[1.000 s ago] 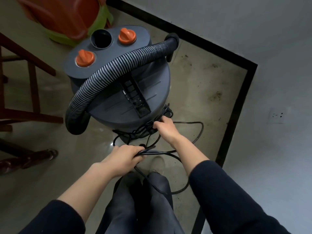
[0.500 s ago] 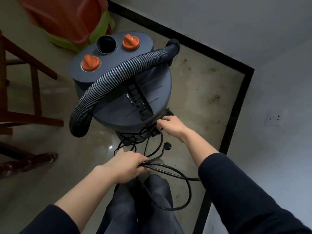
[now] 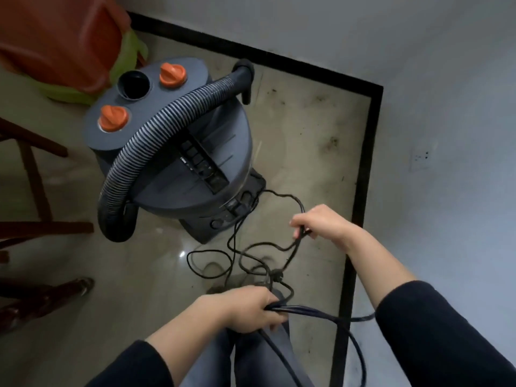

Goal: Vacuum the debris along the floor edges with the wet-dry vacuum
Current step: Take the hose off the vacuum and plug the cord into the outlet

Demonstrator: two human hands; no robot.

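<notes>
A grey wet-dry vacuum (image 3: 178, 169) with two orange knobs stands on the floor in a room corner. Its ribbed hose (image 3: 156, 132) arches over the lid. A thin black power cord (image 3: 262, 247) runs from the vacuum's base and lies in loose loops on the floor. My left hand (image 3: 245, 308) grips a bundle of cord loops low in front of me. My right hand (image 3: 321, 222) pinches a strand of the cord, raised off the floor to the right of the vacuum. The plug (image 3: 276, 275) hangs between my hands. Dark debris specks (image 3: 332, 141) dot the floor by the walls.
A black skirting strip (image 3: 368, 163) edges the floor where two grey walls meet. A wall socket (image 3: 421, 157) sits low on the right wall. An orange and green plastic stool stack (image 3: 69, 51) stands behind the vacuum. Wooden furniture legs (image 3: 36, 174) are at left.
My right hand left the vacuum's base and pulled a cord strand out to the right. More cord now lies unwound on the floor. My left hand keeps its bundle.
</notes>
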